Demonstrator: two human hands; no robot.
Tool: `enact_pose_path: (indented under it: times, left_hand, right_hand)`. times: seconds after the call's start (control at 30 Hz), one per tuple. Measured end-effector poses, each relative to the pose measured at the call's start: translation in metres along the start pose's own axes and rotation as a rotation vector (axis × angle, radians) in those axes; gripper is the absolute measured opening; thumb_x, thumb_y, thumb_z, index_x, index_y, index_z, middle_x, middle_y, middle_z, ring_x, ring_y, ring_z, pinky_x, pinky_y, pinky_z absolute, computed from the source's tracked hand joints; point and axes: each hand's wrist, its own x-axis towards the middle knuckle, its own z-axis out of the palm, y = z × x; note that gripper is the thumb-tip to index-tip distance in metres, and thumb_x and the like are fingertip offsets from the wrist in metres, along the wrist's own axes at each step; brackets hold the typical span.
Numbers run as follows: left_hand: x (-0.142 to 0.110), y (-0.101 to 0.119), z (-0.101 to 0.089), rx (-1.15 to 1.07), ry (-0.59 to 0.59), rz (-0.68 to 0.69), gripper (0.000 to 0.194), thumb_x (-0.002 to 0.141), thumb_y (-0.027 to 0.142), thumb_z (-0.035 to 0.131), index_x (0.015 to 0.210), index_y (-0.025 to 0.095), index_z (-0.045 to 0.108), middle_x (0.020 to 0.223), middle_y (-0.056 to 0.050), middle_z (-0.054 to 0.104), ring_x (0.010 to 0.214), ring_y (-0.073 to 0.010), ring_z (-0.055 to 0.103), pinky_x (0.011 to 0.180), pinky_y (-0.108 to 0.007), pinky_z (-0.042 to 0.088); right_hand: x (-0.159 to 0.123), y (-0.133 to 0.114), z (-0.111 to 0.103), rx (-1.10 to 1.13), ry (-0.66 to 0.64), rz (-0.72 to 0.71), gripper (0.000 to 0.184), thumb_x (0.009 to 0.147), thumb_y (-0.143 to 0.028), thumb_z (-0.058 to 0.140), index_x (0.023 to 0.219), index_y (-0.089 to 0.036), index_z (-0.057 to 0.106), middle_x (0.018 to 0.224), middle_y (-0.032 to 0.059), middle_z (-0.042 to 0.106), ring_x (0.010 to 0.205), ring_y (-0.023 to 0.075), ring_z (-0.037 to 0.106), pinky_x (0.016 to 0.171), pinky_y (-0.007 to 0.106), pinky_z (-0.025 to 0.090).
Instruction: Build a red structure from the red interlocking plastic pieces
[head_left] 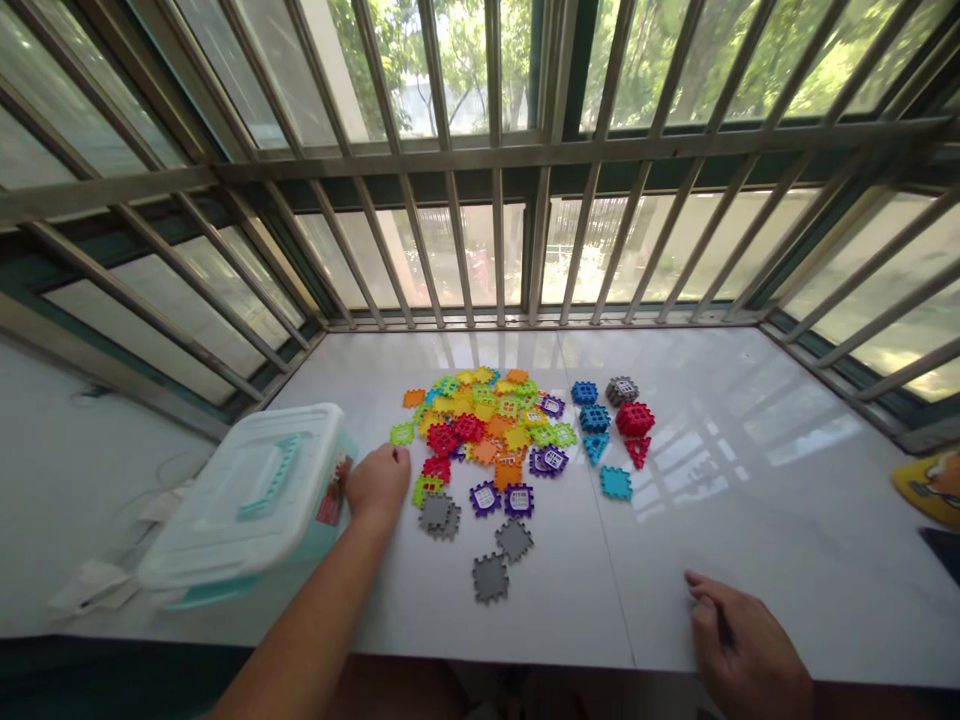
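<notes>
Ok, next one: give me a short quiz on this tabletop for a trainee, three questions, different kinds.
1. Which is nearer the plastic storage box, the left hand or the right hand?
2. True or false: the grey interlocking pieces lie closer to the person than the pile of coloured interlocking pieces does.
3. What colours are the two triangular pieces to the right of the pile?

Key: 1. The left hand. 2. True. 3. Blue and red.

Plastic tiles (480, 430): orange, yellow, green, red, purple, grey, blue; box lid (229, 495) pale turquoise.
</notes>
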Motion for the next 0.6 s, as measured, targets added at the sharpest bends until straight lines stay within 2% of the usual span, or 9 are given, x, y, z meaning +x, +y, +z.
enact_pose_path:
  times: [0.2,0.27,0.33,0.43,0.6]
  left_hand:
    - [0.000,0.001,-0.001,-0.002,-0.008,0.001,0.057,0.108,0.038,0.031,0.116,0.017,0.083,0.112,-0.019,0.083,0.100,-0.0364,0.079,0.078,-0.041,0.052]
    - [0.001,0.000,0.000,-0.004,-0.006,0.006,0.057,0.108,0.039,0.031,0.116,0.016,0.083,0.112,-0.020,0.083,0.100,-0.0365,0.078,0.078,-0.042,0.053]
    - [0.001,0.000,0.001,-0.003,-0.004,0.011,0.058,0.108,0.039,0.031,0.115,0.017,0.083,0.111,-0.020,0.083,0.100,-0.0364,0.078,0.078,-0.042,0.053]
    - [0.001,-0.001,0.002,-0.003,0.000,0.013,0.057,0.108,0.039,0.031,0.114,0.017,0.083,0.111,-0.019,0.083,0.099,-0.0360,0.079,0.077,-0.041,0.052]
    - [0.003,-0.002,0.004,-0.001,0.006,0.012,0.057,0.108,0.040,0.030,0.113,0.018,0.083,0.110,-0.018,0.084,0.099,-0.0368,0.079,0.076,-0.041,0.052]
  right_hand:
    - [0.005,-0.004,-0.003,-0.107,0.051,-0.050,0.020,0.105,-0.030,0.056,0.108,-0.023,0.075,0.102,0.0053,0.085,0.086,0.0254,0.077,0.111,0.053,0.045]
    - [0.003,-0.004,-0.003,-0.108,0.036,-0.040,0.021,0.105,-0.030,0.056,0.107,-0.023,0.075,0.102,0.0056,0.084,0.087,0.0252,0.077,0.105,0.049,0.048]
    - [-0.001,-0.002,-0.001,-0.096,0.011,-0.019,0.022,0.107,-0.031,0.054,0.106,-0.022,0.075,0.100,0.0060,0.084,0.085,0.0239,0.076,0.092,0.041,0.052]
    - [-0.008,0.001,0.000,-0.113,-0.007,0.017,0.026,0.108,-0.032,0.052,0.102,-0.022,0.075,0.091,0.0046,0.081,0.075,0.0215,0.074,0.075,0.035,0.051]
    - [-0.011,0.000,0.001,-0.152,-0.001,0.035,0.030,0.110,-0.034,0.051,0.100,-0.022,0.076,0.087,0.0040,0.080,0.072,0.0218,0.073,0.073,0.034,0.050]
